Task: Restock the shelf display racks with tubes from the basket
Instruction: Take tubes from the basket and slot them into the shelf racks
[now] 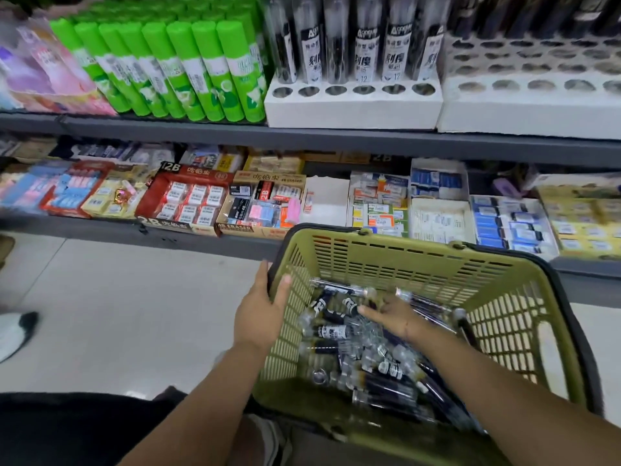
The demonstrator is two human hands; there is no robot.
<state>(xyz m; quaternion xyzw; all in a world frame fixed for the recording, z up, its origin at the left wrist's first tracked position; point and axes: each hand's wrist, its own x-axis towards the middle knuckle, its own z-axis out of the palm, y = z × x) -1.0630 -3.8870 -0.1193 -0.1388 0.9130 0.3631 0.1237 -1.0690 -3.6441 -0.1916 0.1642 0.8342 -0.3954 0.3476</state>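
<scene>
Currently: your left hand (260, 307) clamps the basket (470, 264) rim, thumb inside; your right hand (395, 314) rests among tubes (331, 331), fingers blurred, grip unclear.

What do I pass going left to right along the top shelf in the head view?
Pink packets → green glue sticks → white rack with clear tubes standing behind an empty front row of holes → second white rack, its near rows of holes empty.
</scene>
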